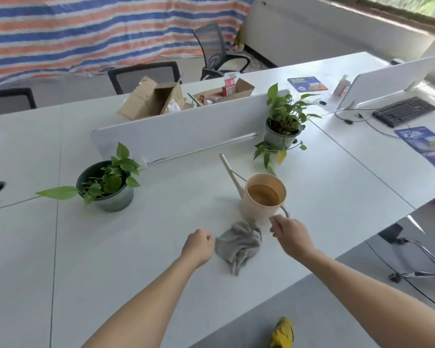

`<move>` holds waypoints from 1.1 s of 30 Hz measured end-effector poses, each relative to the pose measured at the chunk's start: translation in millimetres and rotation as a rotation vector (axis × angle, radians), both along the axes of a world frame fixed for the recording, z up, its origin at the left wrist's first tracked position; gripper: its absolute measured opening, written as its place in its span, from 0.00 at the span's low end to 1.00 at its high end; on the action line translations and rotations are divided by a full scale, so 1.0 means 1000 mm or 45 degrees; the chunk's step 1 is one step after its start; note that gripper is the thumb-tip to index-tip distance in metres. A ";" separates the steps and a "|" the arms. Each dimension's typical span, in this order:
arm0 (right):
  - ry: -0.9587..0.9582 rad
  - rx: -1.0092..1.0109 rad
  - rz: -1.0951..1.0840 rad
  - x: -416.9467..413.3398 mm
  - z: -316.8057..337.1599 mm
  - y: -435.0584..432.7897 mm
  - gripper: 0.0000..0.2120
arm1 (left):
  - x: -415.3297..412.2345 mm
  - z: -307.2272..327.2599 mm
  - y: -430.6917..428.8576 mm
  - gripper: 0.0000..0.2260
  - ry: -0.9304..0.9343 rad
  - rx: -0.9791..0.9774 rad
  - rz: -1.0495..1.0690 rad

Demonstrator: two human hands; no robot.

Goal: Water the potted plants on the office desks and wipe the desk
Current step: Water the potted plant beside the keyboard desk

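A cream watering can [263, 197] with a long thin spout stands in the middle of the white desk [161, 222], water showing inside. Its handle faces me. My right hand [290, 233] hovers just in front of that handle with loosely curled fingers, holding nothing. A crumpled grey cloth [239, 243] lies on the desk between my hands. My left hand [199, 244] is a closed fist beside the cloth's left edge, empty. One potted plant [108, 184] in a dark green pot stands at the left. Another potted plant [284, 121] stands at the far right by the divider.
A white divider panel [181, 129] runs across the desk behind the plants. Cardboard boxes [156, 99] sit beyond it. A keyboard [403, 111], cables and blue leaflets [427, 146] lie on the right desks. Office chairs stand behind and at the right.
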State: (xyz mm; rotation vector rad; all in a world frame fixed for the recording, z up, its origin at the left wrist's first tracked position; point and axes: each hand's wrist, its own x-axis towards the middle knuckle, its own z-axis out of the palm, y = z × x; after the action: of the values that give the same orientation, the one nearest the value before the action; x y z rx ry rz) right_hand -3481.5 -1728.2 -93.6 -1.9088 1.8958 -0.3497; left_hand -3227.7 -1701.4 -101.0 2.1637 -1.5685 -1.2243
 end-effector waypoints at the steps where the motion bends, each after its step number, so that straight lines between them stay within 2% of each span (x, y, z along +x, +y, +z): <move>1: -0.040 -0.090 -0.098 -0.010 0.009 -0.006 0.12 | -0.010 0.006 -0.007 0.14 0.028 0.002 0.016; 3: -0.075 -0.194 -0.263 -0.020 0.021 -0.018 0.11 | -0.022 0.012 -0.019 0.10 0.134 0.025 0.081; 5: -0.119 -0.162 -0.388 -0.032 0.028 -0.036 0.12 | -0.038 0.016 -0.035 0.12 0.247 0.027 0.185; 7: -0.177 -0.032 -0.422 -0.041 0.028 -0.057 0.16 | -0.054 0.020 -0.049 0.11 0.313 0.019 0.248; 10: -0.333 0.324 -0.350 -0.047 0.018 -0.084 0.30 | -0.078 0.025 -0.069 0.11 0.368 0.019 0.342; 11: -0.407 0.445 -0.329 -0.046 0.014 -0.090 0.30 | -0.084 0.025 -0.075 0.10 0.378 0.030 0.363; 13: -0.528 0.631 -0.264 -0.047 0.007 -0.101 0.20 | -0.098 0.027 -0.089 0.09 0.376 0.038 0.441; 15: -0.621 0.729 -0.200 -0.051 0.004 -0.113 0.10 | -0.112 0.028 -0.104 0.14 0.389 0.029 0.564; 17: -0.708 0.781 -0.145 -0.053 0.004 -0.120 0.08 | -0.122 0.029 -0.114 0.16 0.435 0.060 0.645; 25: -0.746 0.746 0.042 -0.093 0.008 -0.154 0.09 | -0.168 0.032 -0.137 0.11 0.440 0.008 0.771; 29: -0.735 0.690 0.018 -0.117 0.017 -0.177 0.13 | -0.185 0.046 -0.161 0.08 0.457 -0.037 0.720; 33: -0.666 0.525 -0.009 -0.150 0.037 -0.207 0.11 | -0.209 0.066 -0.198 0.06 0.485 -0.097 0.586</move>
State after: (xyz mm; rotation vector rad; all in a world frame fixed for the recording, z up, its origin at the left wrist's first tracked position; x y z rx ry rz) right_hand -3631.6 -1935.6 -56.2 -1.3745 1.4864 -0.3795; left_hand -3436.6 -1899.3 -35.5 1.9430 -0.8881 -1.2903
